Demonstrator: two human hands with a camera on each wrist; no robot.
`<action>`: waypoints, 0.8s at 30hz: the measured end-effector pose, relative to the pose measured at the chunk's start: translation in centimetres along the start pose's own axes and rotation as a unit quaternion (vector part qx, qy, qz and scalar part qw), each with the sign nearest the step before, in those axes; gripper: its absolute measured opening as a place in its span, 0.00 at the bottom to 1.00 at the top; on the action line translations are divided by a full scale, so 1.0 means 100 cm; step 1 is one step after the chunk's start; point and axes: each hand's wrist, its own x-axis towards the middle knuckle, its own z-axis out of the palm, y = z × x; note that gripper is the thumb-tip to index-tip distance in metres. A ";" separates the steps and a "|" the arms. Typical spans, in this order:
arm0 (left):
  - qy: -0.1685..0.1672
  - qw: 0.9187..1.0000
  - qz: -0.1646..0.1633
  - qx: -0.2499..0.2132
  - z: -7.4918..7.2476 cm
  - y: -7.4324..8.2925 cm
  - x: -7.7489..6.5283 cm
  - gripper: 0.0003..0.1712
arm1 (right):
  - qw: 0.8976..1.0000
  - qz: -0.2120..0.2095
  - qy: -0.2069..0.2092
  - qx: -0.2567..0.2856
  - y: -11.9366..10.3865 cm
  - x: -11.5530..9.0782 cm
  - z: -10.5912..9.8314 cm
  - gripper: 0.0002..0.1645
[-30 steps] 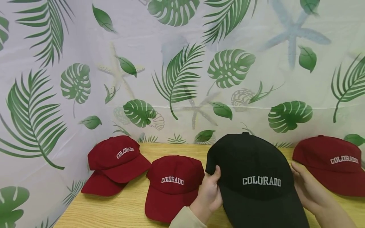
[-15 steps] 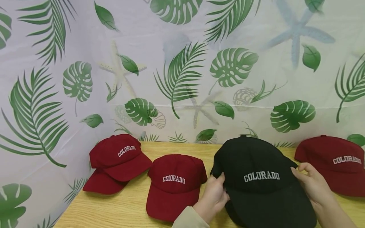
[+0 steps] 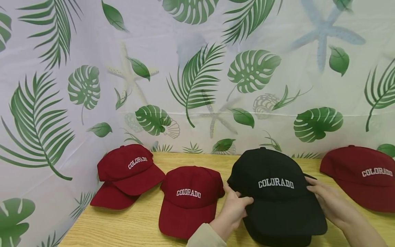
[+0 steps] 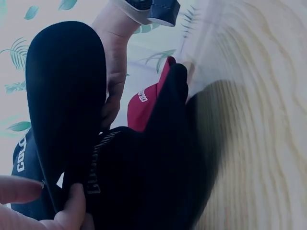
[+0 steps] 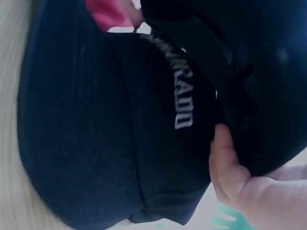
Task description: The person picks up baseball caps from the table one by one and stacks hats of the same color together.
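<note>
The head camera looks forward and slightly down over the table [image 3: 123, 226] at the leaf-print backdrop [image 3: 191, 85], wide enough for both hands. The wrist cameras sit close in, turned sideways; the left faces across to the right hand [image 4: 115, 62]. Both wrist views share the lower black baseball cap's lettering [image 5: 182, 96] from opposite sides.

White lettering [image 3: 276, 183] is seen on black caps [image 3: 268, 166] and red caps [image 3: 192, 180]; table [image 3: 132, 226] yellow, wood-grained; backdrop [image 3: 148, 41] pale, printed with green leaves [image 3: 318, 124].
</note>
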 end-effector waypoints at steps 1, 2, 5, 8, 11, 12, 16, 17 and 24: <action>0.007 1.000 0.007 0.015 0.000 0.000 0.000 0.54 | 0.999 0.004 0.008 -0.033 0.001 0.000 -0.001 0.29; 0.009 0.999 0.014 0.032 0.000 0.000 -0.001 0.54 | 0.998 0.003 0.014 -0.064 0.003 0.001 -0.001 0.34; -0.001 0.997 0.016 0.078 0.000 0.000 -0.004 0.49 | 0.990 -0.010 0.041 -0.136 0.010 0.004 -0.007 0.34; -0.021 0.995 0.001 0.093 0.000 -0.002 -0.006 0.43 | 0.977 -0.013 0.091 -0.195 0.020 0.009 -0.018 0.24; -0.024 0.994 -0.018 0.103 0.001 -0.003 -0.006 0.43 | 0.952 -0.005 0.143 -0.271 0.026 0.012 -0.025 0.20; -0.025 0.994 -0.024 0.107 0.001 -0.004 -0.005 0.43 | 0.940 -0.001 0.158 -0.301 0.026 0.012 -0.024 0.21; -0.028 0.991 -0.042 0.127 0.001 -0.004 -0.004 0.43 | 0.889 -0.014 0.196 -0.413 0.018 0.009 -0.008 0.24; -0.030 0.990 -0.046 0.130 0.001 -0.004 -0.004 0.43 | 0.877 -0.023 0.199 -0.436 0.016 0.008 -0.003 0.24; -0.044 0.982 -0.040 0.179 -0.001 -0.002 -0.007 0.41 | 0.848 -0.008 0.192 -0.494 0.003 0.002 0.013 0.21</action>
